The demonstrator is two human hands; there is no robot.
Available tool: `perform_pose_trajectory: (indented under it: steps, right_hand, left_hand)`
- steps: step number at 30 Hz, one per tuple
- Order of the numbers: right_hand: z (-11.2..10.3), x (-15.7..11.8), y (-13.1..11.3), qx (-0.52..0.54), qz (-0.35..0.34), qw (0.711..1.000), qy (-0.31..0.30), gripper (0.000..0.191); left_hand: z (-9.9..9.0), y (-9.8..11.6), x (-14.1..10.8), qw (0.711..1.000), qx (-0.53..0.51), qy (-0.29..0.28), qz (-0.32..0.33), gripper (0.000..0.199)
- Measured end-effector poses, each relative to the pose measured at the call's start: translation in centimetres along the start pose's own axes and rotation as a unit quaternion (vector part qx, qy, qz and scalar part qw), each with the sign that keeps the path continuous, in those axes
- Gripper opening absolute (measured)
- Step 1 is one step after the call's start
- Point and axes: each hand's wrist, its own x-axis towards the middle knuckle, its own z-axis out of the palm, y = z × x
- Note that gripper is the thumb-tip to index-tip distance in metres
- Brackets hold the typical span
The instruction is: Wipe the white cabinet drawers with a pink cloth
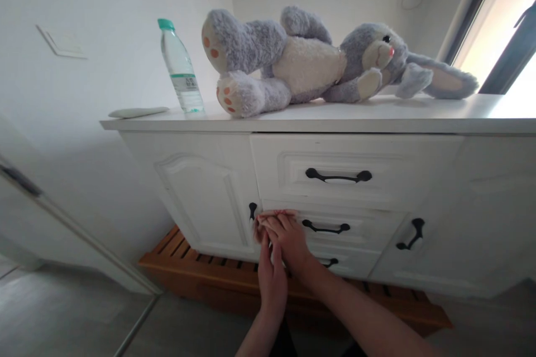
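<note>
Where the white cabinet spans most of the view, both bare hands are at its front, low down near the seam between the left door and the column of drawers. Beneath that front runs a slatted wooden base. On the cabinet top a grey plush rabbit lies stretched out, feet toward the left and head toward the right, with a clear bottle, green-capped, standing near its feet. Lower down, the right hand lies over a pinkish cloth, fingers bent and close together; whether they pinch it or only press on it, I cannot tell. Just below, the left hand points upward, its fingertips at the cloth's lower edge, and its grip cannot be made out either. The cloth sits mostly under the right fingers, against the cabinet front, showing past them along the top and on the left side. Smallest are the black handles: the door handle just left of the cloth, and the middle drawer handle right of the right hand.
</note>
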Motion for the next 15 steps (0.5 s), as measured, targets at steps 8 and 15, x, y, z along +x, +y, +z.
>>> perform_pose_trajectory:
  steps: [8,15]
  right_hand:
    - [-7.5,-2.5,4.5,-0.055,-0.011,0.998,-0.006,0.036]
    - [-12.8,-11.7,13.2,-0.168,0.046,0.984,0.022,0.040]
  left_hand:
    - [5.0,2.5,-1.7,0.992,0.021,-0.101,0.075,0.073]
    - [7.3,2.6,-5.7,0.950,-0.050,-0.299,0.076,0.060]
